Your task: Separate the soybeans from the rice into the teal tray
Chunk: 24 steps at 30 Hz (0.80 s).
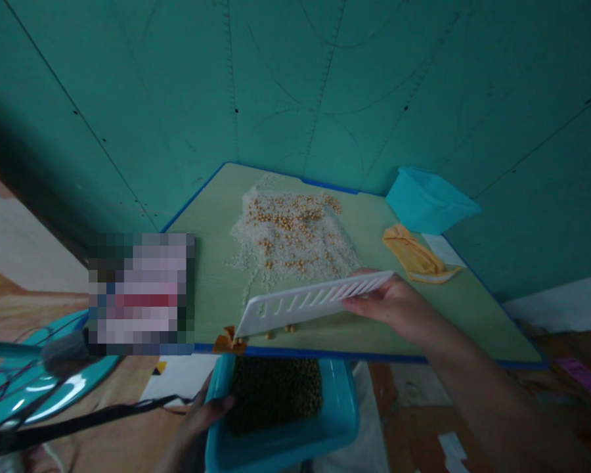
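My right hand (pixel 381 299) grips one end of a white slotted plastic panel (pixel 305 304), tilted on its long edge across the front of the table. Behind the panel spreads a pile of small white grains (pixel 315 253), with many round tan beans (pixel 285 220) mixed in. A few loose beans (pixel 289 328) lie in front of it, near the table edge. My left hand (pixel 211 410) is closed on the left rim of a blue plastic basin (pixel 342 420), held under that edge. Inside the basin is a mass of small dark beans or grains (pixel 276 394).
The pale green table (pixel 482 328) has a blue edge strip, with brown tape (pixel 229 341) at the front. A turquoise bag (pixel 428 200) and a yellow pouch (pixel 418 256) lie at right. A blurred-out object (pixel 145 289) stands at left, beside a blue stool (pixel 69 387).
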Motion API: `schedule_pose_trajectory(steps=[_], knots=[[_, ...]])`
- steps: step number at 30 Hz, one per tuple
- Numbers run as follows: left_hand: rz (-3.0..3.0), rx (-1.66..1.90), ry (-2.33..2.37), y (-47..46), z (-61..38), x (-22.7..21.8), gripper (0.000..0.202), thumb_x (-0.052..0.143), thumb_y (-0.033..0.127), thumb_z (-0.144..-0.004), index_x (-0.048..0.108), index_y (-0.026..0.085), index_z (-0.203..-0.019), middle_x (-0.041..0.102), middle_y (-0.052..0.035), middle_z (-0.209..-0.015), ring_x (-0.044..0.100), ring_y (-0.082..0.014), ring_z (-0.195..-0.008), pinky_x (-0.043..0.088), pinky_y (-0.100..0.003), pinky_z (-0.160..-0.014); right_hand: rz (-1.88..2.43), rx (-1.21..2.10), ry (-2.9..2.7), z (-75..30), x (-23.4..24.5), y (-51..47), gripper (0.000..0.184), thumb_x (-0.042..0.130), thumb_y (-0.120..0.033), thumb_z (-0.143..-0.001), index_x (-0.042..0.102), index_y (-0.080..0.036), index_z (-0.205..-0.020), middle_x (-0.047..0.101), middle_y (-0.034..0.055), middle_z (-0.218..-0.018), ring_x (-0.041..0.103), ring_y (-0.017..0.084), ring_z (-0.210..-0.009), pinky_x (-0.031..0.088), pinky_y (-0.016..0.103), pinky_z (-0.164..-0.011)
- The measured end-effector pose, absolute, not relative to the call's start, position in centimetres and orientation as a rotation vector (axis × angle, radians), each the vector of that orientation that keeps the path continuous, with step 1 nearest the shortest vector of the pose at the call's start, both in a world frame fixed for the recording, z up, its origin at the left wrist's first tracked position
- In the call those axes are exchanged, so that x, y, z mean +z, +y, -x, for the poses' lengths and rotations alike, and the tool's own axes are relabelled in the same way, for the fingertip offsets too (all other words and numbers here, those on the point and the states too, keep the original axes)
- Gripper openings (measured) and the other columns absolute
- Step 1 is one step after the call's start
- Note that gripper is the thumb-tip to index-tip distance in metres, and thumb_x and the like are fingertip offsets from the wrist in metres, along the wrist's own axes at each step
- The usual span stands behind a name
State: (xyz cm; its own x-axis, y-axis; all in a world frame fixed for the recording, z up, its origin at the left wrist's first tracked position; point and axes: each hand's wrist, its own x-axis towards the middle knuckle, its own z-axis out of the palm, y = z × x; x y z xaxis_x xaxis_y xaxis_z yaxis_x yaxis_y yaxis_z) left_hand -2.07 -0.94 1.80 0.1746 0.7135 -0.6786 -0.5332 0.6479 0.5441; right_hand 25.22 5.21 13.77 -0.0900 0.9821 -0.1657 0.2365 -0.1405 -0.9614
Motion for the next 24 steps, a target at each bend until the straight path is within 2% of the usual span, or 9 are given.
schedule_pose_trajectory(steps=[4, 8, 12, 15, 18, 21, 24], knots=[[-0.244, 0.886, 1.113, -0.6, 2.9, 2.3, 0.059, 0.075, 0.031, -0.065, 0.065, 0.025, -0.123, 0.083, -0.0015, -0.091, 0.046, -0.0383, -0.130, 0.038, -0.051, -0.107, 1.430, 1.296, -1.390, -25.0, 13.7, 5.4, 0.013, 0.076, -0.029, -0.064, 0.072, -0.022, -0.075, 0.074, 0.0008, -0.079, 0.067, 0.019, -0.076, 0.052, 0.030, -0.073], [-0.219, 0.893, 1.161, -0.2, 3.1, 3.1, 0.070, 0.078, 0.033, -0.059, 0.062, 0.027, -0.127, 0.083, -0.0002, -0.090, 0.052, -0.0423, -0.124, 0.043, -0.055, -0.103, 1.401, 1.326, -1.384, -24.9, 13.6, 5.6, 0.013, 0.075, -0.027, -0.064, 0.071, -0.021, -0.076, 0.074, 0.0006, -0.080, 0.067, 0.018, -0.078, 0.052, 0.030, -0.073], [-0.185, 0.932, 1.217, 0.0, 2.6, 3.6, 0.077, 0.080, 0.029, -0.053, 0.061, 0.026, -0.128, 0.083, 0.0001, -0.073, 0.055, -0.0444, -0.119, 0.042, -0.058, -0.103, 1.412, 1.335, -1.366, -24.9, 13.9, 5.3, 0.010, 0.076, -0.026, -0.064, 0.070, -0.022, -0.071, 0.072, -0.0010, -0.074, 0.065, 0.016, -0.071, 0.051, 0.027, -0.069], [-0.152, 0.929, 1.196, 0.0, 2.1, 4.1, 0.076, 0.081, 0.032, -0.052, 0.064, 0.026, -0.126, 0.083, -0.0017, -0.081, 0.054, -0.0462, -0.119, 0.043, -0.060, -0.101, 1.430, 1.351, -1.348, -25.0, 14.0, 4.8, 0.011, 0.076, -0.028, -0.064, 0.069, -0.023, -0.071, 0.070, -0.0018, -0.070, 0.064, 0.016, -0.068, 0.050, 0.027, -0.067], [-0.139, 0.917, 1.158, 0.0, 1.8, 4.6, 0.062, 0.078, 0.031, -0.058, 0.069, 0.026, -0.119, 0.081, -0.0021, -0.098, 0.051, -0.0441, -0.123, 0.045, -0.057, -0.101, 1.429, 1.353, -1.346, -25.2, 13.9, 4.0, 0.011, 0.076, -0.029, -0.065, 0.069, -0.023, -0.072, 0.069, -0.0020, -0.069, 0.063, 0.016, -0.068, 0.050, 0.027, -0.066], [-0.143, 0.881, 1.134, 0.0, 1.6, 4.7, 0.048, 0.077, 0.026, -0.061, 0.075, 0.026, -0.109, 0.082, -0.0011, -0.096, 0.052, -0.0421, -0.123, 0.047, -0.054, -0.099, 1.406, 1.336, -1.356, -25.3, 13.7, 3.0, 0.010, 0.074, -0.029, -0.069, 0.070, -0.023, -0.076, 0.070, -0.0011, -0.073, 0.063, 0.016, -0.070, 0.050, 0.027, -0.067], [-0.182, 0.908, 1.085, 0.0, 1.4, 4.6, 0.048, 0.076, 0.021, -0.060, 0.075, 0.025, -0.108, 0.081, 0.0000, -0.099, 0.051, -0.0404, -0.125, 0.048, -0.051, -0.100, 1.403, 1.344, -1.345, -25.3, 13.5, 1.9, 0.009, 0.072, -0.030, -0.073, 0.071, -0.023, -0.079, 0.069, -0.0007, -0.075, 0.062, 0.014, -0.071, 0.049, 0.025, -0.066]])
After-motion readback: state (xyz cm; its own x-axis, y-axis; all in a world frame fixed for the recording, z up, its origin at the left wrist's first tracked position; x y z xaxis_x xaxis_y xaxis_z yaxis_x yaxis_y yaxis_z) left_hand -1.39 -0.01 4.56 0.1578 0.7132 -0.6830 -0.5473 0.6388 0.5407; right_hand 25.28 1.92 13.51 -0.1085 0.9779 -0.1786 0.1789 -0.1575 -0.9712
